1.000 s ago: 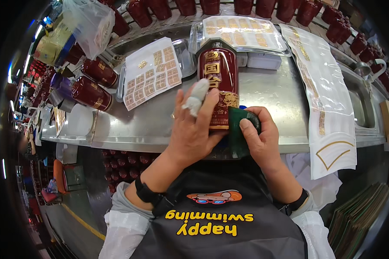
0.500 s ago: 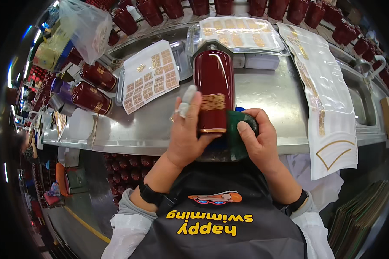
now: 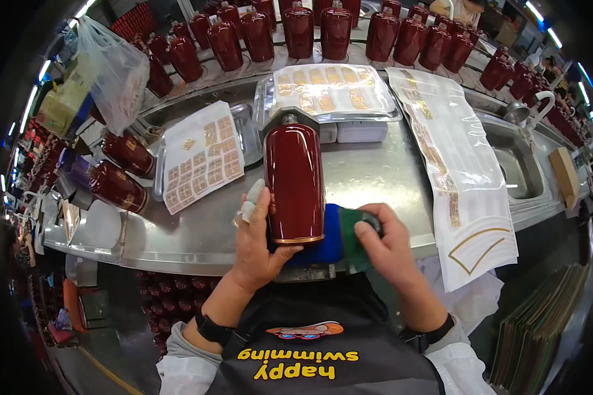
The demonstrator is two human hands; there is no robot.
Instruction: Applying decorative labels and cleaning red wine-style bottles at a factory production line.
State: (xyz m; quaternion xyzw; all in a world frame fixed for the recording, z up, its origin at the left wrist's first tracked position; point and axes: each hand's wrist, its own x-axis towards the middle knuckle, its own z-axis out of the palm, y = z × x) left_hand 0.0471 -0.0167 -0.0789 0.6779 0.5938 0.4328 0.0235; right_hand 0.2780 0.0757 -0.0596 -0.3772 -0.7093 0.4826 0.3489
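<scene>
Right at the near edge of the steel desk (image 3: 375,174), the left hand (image 3: 260,240) is wrapped around the lower body of a dark red bottle (image 3: 294,181), fingers curled round its left side and thumb under the gold band at its base, a taped finger sticking up. The bottle lies tilted, neck pointing away, its base resting on a blue pad (image 3: 326,237) at the desk edge. The right hand (image 3: 382,243) is closed on a green cloth (image 3: 352,234), pressed just beside the bottle's base. The face turned to the camera is bare and glossy, no gold decal on it that I can see, so by my reading the wiping is under way and the labelling of this side is not yet done. Further out, a white sheet of gold decals (image 3: 201,155) lies to the left, a tray of more decals (image 3: 326,92) sits straight ahead, and a long backing strip (image 3: 454,178) hangs over the desk to the right, beside a sink (image 3: 517,161). At the far back, a row of matching red bottles (image 3: 323,29) stands waiting.
</scene>
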